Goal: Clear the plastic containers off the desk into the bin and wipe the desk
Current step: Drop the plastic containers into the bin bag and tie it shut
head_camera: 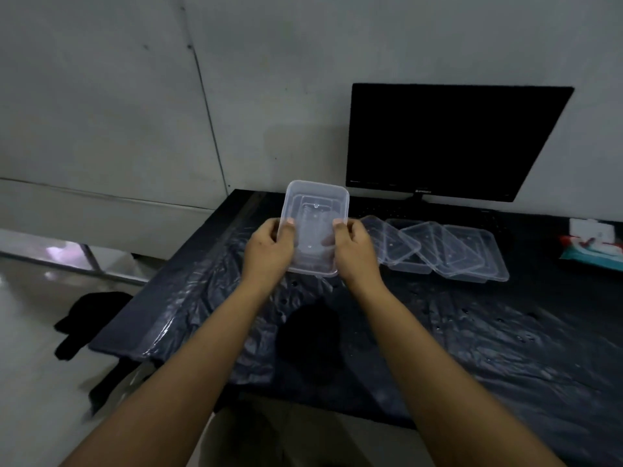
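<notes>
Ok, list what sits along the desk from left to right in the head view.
Left hand → held clear container → right hand → overlapping clear lids lying on the desk → pack of wipes. The monitor stands behind.

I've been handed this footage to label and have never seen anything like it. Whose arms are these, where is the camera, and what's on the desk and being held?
No machine here: the arms belong to a person wearing a wide-angle camera on the head, so the single picture looks forward and down along their own arms. The left hand and right hand each grip one long side of a clear plastic container, which they hold above the desk. The desk is covered in wrinkled black plastic sheeting. To the right of the hands lies a loose overlapping row of more clear containers or lids; I can't tell which. Behind them stands a dark monitor, and at the far right edge lies a pack of wet wipes. No bin is visible.
</notes>
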